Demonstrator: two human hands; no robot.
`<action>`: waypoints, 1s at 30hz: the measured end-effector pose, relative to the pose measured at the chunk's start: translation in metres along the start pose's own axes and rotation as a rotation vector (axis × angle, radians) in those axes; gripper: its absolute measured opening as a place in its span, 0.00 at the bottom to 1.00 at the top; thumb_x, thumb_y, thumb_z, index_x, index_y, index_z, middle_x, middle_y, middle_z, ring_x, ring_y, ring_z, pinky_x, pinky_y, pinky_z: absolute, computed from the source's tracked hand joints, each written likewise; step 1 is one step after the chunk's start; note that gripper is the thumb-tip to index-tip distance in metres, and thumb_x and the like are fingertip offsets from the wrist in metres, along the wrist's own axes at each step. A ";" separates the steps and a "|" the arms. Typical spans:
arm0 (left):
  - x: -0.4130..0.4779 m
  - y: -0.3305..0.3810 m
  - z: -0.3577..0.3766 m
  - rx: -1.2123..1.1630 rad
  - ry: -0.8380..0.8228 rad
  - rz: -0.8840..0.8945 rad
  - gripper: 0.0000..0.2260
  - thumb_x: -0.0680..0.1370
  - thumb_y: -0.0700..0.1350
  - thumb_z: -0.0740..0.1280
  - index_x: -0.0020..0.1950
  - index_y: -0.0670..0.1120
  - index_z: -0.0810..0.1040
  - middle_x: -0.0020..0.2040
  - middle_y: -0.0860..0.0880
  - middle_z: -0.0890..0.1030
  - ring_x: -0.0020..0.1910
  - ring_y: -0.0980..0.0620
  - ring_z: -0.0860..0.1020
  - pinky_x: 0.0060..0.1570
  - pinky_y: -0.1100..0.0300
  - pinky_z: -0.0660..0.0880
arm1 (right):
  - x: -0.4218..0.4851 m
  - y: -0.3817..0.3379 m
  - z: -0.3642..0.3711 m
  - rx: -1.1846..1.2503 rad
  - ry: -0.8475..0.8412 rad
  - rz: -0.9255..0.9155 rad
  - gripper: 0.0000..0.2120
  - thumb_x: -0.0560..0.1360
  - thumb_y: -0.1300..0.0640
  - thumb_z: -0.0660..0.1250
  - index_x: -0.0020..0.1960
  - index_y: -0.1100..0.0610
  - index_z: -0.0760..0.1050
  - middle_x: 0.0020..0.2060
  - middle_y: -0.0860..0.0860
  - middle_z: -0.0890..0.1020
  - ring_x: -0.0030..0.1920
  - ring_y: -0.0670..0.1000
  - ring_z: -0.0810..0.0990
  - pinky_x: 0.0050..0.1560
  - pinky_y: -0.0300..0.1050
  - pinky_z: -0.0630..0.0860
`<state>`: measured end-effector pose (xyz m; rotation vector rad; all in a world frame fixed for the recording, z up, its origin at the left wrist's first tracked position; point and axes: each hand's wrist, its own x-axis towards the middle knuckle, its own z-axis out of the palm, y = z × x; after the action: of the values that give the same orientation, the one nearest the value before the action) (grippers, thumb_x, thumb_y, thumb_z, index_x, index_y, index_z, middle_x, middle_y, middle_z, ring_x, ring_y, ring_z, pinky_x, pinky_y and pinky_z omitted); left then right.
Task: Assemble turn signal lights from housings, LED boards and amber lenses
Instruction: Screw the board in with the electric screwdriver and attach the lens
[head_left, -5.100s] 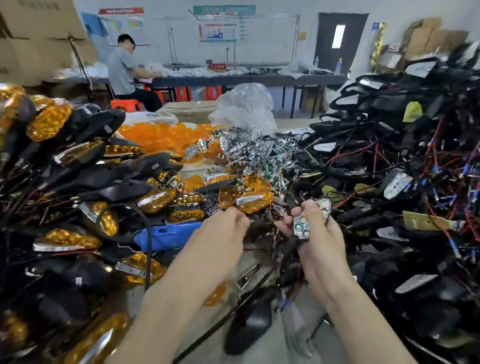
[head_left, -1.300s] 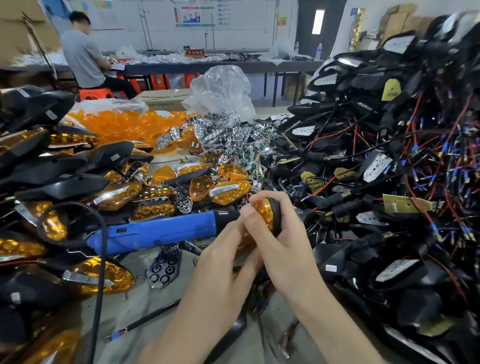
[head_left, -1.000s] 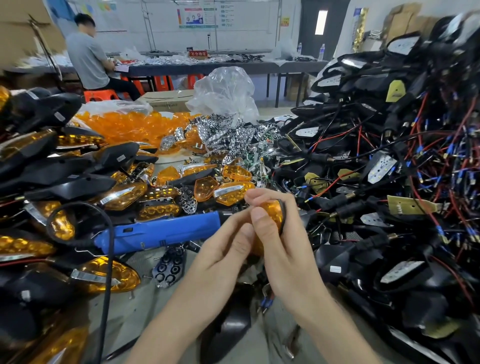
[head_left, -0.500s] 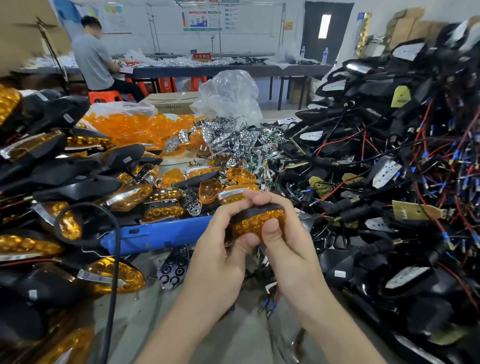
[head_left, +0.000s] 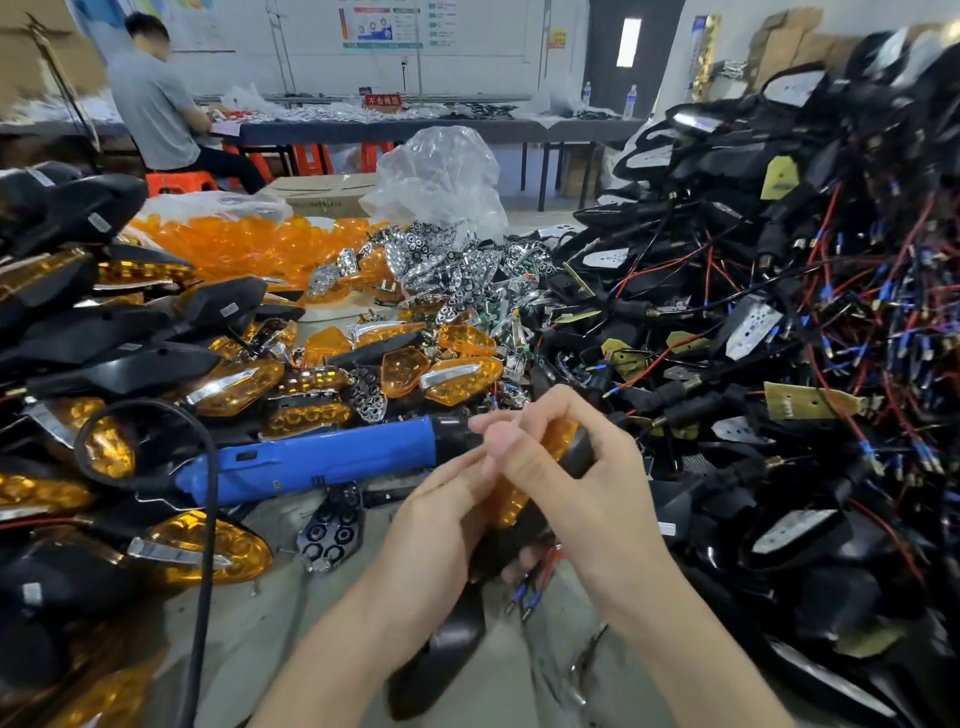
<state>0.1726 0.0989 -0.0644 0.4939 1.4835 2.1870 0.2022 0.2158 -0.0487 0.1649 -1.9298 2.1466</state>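
Left hand grips the light from below; right hand curls over its lens, probably seating it. Screwdriver lies just left, handy.

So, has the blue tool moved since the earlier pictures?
No. The blue tool still lies just above the black plate, as before. Only the held light has turned.

White wall w/ posters; long dark table; orange stools; dark door
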 end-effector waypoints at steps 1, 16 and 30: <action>0.002 -0.001 0.001 -0.003 0.022 -0.024 0.16 0.69 0.57 0.68 0.52 0.52 0.86 0.45 0.40 0.82 0.31 0.48 0.76 0.26 0.59 0.69 | -0.001 0.001 0.003 -0.004 0.033 0.025 0.15 0.68 0.40 0.74 0.37 0.50 0.74 0.44 0.62 0.82 0.31 0.66 0.78 0.21 0.49 0.77; 0.004 -0.004 0.001 0.042 0.101 -0.080 0.14 0.74 0.54 0.61 0.46 0.51 0.85 0.37 0.41 0.77 0.27 0.48 0.72 0.28 0.58 0.64 | -0.002 0.010 0.015 -0.068 0.188 -0.016 0.20 0.75 0.36 0.64 0.35 0.50 0.74 0.36 0.48 0.85 0.27 0.52 0.78 0.18 0.44 0.73; 0.000 0.004 0.001 0.136 0.025 0.072 0.15 0.75 0.59 0.66 0.54 0.53 0.84 0.48 0.52 0.85 0.50 0.56 0.83 0.48 0.63 0.78 | 0.001 0.033 0.021 -0.336 0.286 -0.316 0.09 0.81 0.43 0.59 0.55 0.44 0.75 0.52 0.39 0.81 0.54 0.42 0.81 0.50 0.28 0.71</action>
<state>0.1724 0.0981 -0.0606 0.5753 1.6602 2.1625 0.1909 0.1924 -0.0780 0.0864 -1.9118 1.5328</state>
